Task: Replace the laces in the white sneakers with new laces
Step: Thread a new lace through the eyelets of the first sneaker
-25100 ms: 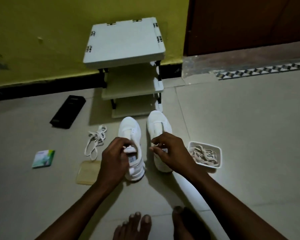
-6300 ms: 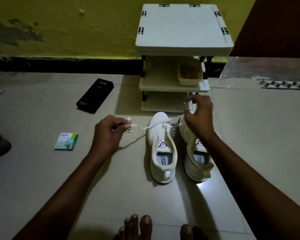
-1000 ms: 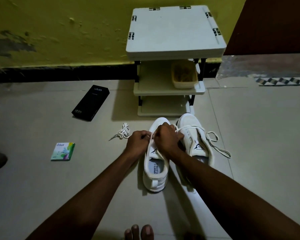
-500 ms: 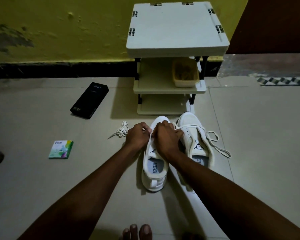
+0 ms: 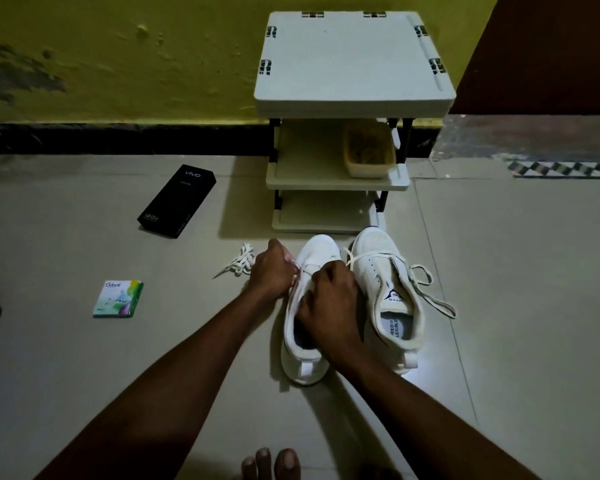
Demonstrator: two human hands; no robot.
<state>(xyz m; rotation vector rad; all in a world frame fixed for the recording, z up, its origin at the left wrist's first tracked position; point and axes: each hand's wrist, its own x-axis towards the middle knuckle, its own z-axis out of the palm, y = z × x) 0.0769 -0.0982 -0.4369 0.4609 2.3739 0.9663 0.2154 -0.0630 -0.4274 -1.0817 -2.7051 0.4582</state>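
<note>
Two white sneakers stand side by side on the floor, toes toward the rack. Over the left sneaker [image 5: 317, 252] my left hand [image 5: 272, 271] pinches a white lace [image 5: 305, 269] at the shoe's left edge. My right hand [image 5: 331, 299] is curled on the lace over the tongue and hides most of the eyelets. The right sneaker [image 5: 388, 292] carries a white lace whose loose ends trail onto the floor at its right. A bundled white lace [image 5: 239, 263] lies on the floor just left of my left hand.
A small white three-tier rack [image 5: 352, 57] stands against the yellow wall, with a tub [image 5: 369, 150] on its middle shelf. A black phone box [image 5: 177, 200] and a small green packet [image 5: 118, 298] lie on the tiles to the left. My toes [image 5: 271, 464] show at the bottom edge.
Both hands have stayed on the left sneaker's lace, shifting slightly as they work it. The view has moved a little. The right sneaker and the bundled lace have not moved.
</note>
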